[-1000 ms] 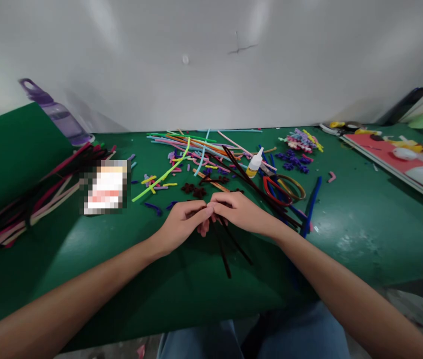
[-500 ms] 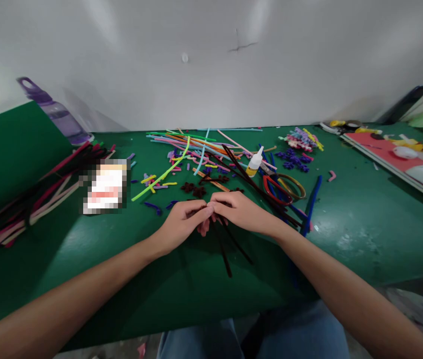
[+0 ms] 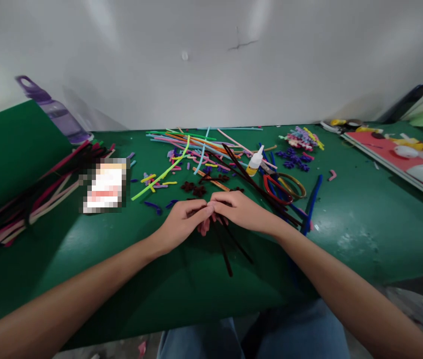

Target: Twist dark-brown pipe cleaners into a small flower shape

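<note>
My left hand point(image 3: 186, 222) and my right hand point(image 3: 236, 212) meet fingertip to fingertip above the green table, both closed on dark brown pipe cleaners point(image 3: 225, 252). Two brown ends hang down and to the right below the fingers; the upper part is hidden by them. Just beyond my hands lie small brown flower shapes point(image 3: 198, 191). A white glue bottle point(image 3: 255, 161) stands behind my right hand, beside red-handled scissors point(image 3: 277, 190).
Long coloured pipe cleaners point(image 3: 162, 177) and short pieces lie at the back. Blue shapes point(image 3: 294, 159) are at the back right, a red-covered book point(image 3: 372, 147) farther right. A purple bottle point(image 3: 62, 119) and a pipe-cleaner bundle point(image 3: 47, 194) are at the left.
</note>
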`<state>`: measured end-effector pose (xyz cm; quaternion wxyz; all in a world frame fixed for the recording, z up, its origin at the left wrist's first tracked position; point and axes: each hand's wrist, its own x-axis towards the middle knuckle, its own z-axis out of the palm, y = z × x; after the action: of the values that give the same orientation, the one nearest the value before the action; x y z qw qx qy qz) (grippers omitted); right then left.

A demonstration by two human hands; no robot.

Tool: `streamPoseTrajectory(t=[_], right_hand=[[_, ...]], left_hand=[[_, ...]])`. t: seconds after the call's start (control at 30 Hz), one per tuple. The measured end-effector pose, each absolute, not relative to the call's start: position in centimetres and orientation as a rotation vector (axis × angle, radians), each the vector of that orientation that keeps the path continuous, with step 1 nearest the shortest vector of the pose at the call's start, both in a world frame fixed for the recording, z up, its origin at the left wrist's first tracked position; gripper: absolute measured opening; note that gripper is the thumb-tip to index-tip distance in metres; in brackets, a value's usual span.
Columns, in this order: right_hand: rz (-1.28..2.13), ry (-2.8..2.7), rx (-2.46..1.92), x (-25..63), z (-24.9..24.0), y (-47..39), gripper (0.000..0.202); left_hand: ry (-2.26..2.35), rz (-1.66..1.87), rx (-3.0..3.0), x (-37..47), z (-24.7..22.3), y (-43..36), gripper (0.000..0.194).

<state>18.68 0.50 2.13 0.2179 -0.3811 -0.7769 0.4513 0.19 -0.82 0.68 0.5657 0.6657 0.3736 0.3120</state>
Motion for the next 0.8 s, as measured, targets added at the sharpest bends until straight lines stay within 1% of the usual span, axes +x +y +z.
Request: streamPoseTrajectory(t=[0.6, 0.8], right_hand=[[1.286, -2.183, -1.065, 18.84, 2.21, 0.55, 0.027], [1.305, -2.185, -1.069, 18.75, 2.41, 0.45, 0.029]], left_hand=[[0.897, 0.672, 1.642, 0.16, 0.48, -0.8, 0.036], [0.902, 0.676, 1.658, 0.18, 0.57, -0.84, 0.038]])
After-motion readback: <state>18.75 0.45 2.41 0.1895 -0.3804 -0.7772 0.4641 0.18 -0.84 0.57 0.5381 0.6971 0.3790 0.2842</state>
